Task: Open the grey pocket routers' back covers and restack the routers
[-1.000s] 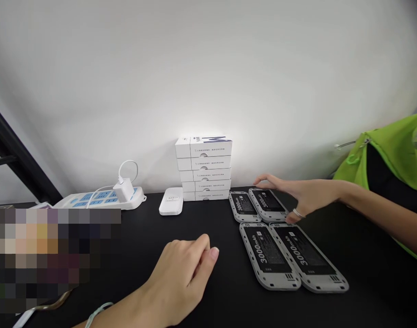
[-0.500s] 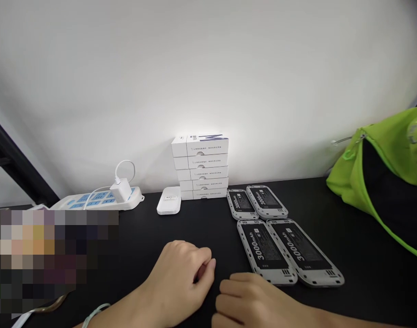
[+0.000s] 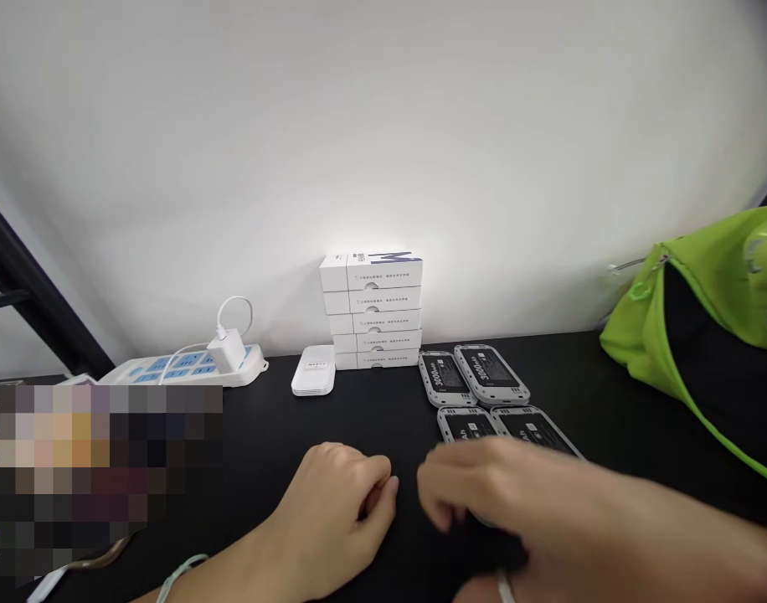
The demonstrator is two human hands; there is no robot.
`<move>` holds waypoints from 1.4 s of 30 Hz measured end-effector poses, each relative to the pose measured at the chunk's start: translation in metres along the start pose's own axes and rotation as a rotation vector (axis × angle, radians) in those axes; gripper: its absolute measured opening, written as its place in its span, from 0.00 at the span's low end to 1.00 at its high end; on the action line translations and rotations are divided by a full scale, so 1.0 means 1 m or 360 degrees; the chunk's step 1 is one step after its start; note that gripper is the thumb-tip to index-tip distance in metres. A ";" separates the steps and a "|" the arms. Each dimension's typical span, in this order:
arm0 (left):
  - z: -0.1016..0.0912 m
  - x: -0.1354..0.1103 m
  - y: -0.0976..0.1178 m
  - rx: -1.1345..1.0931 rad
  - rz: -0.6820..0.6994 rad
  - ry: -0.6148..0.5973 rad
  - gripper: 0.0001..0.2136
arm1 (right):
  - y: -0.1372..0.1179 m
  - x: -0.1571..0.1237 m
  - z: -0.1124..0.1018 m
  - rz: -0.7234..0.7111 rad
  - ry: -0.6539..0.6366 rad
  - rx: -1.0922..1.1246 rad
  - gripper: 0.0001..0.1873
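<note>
My left hand (image 3: 339, 511) rests on the black table (image 3: 258, 456) in a loose fist, thumb against the curled fingers, with nothing showing in it. My right hand (image 3: 509, 494) is raised and slightly blurred; its thumb stands apart from the bent fingers and no object shows between them. It covers part of the two nearer grey devices, one on the left (image 3: 454, 425) and one on the right (image 3: 537, 425). Each has an uncovered black battery. Behind them lie two more such devices, left (image 3: 447, 381) and right (image 3: 490, 374), marked 3000mAh.
Several white boxes (image 3: 383, 300) are stacked against the wall. Beside them lies a small pile of thin white covers (image 3: 314, 371). A power strip (image 3: 254, 366) with a plugged-in white charger (image 3: 227, 350) stands left. A green bag (image 3: 640, 335) sits right. The lower left is pixelated.
My right hand has lifted from the table, opened from a fist and moved right and forward over the nearer devices. My left hand stays put. The view has shifted slightly.
</note>
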State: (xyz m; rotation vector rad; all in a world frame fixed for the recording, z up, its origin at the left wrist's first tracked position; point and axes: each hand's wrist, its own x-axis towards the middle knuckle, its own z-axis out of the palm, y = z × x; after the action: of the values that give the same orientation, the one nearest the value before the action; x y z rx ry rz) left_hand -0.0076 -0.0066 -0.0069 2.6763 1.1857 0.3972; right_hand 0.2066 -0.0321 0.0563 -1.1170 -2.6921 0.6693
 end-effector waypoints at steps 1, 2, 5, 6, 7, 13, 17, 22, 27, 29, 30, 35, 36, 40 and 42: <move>0.000 -0.001 0.000 -0.0011 -0.0009 0.0002 0.15 | 0.003 -0.003 -0.012 0.0114 0.0015 -0.0065 0.17; -0.001 -0.001 0.001 -0.0021 -0.0018 0.0007 0.15 | 0.009 -0.005 -0.022 0.0203 0.0000 -0.0141 0.19; 0.000 -0.001 0.001 -0.0037 -0.0025 0.0024 0.16 | 0.033 -0.008 -0.033 0.0298 -0.0183 -0.0344 0.28; 0.000 -0.001 0.000 -0.0040 -0.0021 0.0024 0.16 | 0.041 -0.008 -0.033 0.0298 -0.0225 -0.0402 0.30; 0.001 -0.001 0.000 -0.0042 -0.0017 0.0026 0.16 | 0.048 -0.008 -0.031 0.0293 -0.0244 -0.0457 0.33; 0.000 -0.001 0.001 -0.0106 -0.0049 0.0009 0.15 | 0.054 -0.004 -0.013 0.0183 -0.0185 -0.0589 0.52; -0.006 -0.003 0.005 -0.0347 -0.0083 0.0078 0.21 | 0.040 0.003 0.000 0.0263 -0.0106 -0.0228 0.50; -0.006 -0.005 0.004 -0.0499 0.0066 0.0112 0.45 | 0.026 0.016 0.019 0.0326 0.0082 0.0239 0.33; -0.003 -0.006 0.001 -0.0521 0.0042 0.0104 0.45 | 0.022 0.034 0.025 0.0464 0.0255 0.0500 0.20; -0.001 -0.006 0.000 -0.0513 0.0060 0.0171 0.44 | 0.021 0.038 0.023 0.0448 0.0333 0.0498 0.20; -0.001 -0.006 0.000 -0.0511 0.0057 0.0209 0.44 | 0.021 0.038 0.021 0.0425 0.0367 0.0493 0.20; 0.002 -0.003 -0.002 -0.0549 -0.0020 0.0390 0.44 | 0.022 0.038 0.007 0.0121 0.0250 0.0864 0.15; 0.002 -0.003 -0.003 -0.0550 -0.0080 0.0410 0.44 | 0.025 0.040 0.005 0.0077 0.0303 0.0984 0.15; 0.004 -0.003 -0.005 -0.0504 -0.0407 0.0403 0.39 | 0.050 0.058 -0.007 0.0286 0.0649 0.0803 0.12; 0.004 -0.002 -0.006 -0.0472 -0.0490 0.0341 0.33 | 0.063 0.067 -0.012 0.0397 0.0643 0.0567 0.12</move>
State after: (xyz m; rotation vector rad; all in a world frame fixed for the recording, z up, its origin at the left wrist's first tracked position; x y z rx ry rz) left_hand -0.0122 -0.0046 -0.0126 2.1992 1.4413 0.7549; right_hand 0.2028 0.0585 0.0358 -1.3287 -2.0247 0.8173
